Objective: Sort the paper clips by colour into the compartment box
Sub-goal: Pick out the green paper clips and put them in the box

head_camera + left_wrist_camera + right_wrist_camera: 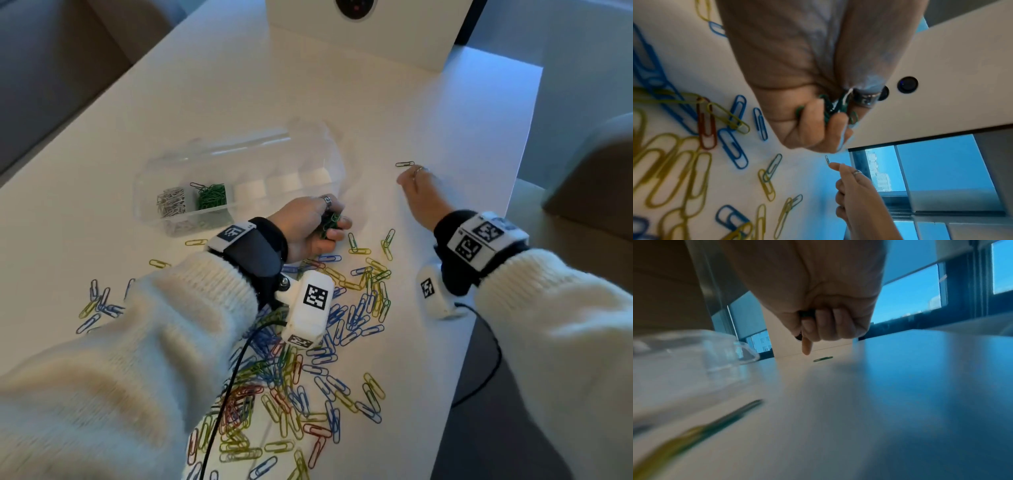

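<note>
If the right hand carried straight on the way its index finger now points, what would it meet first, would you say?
Most likely the lone green paper clip, lying on the white table just beyond the right hand. The right wrist view shows the fingertip close to it; whether it touches is unclear.

Beside the clear compartment box, the loose paper clips are blue, yellow, red and green on the white table. Inside it, 1 compartment holds silver clips, the next green clips. The sleeves are cream knit, the wrist bands white with black square patterns.
</note>
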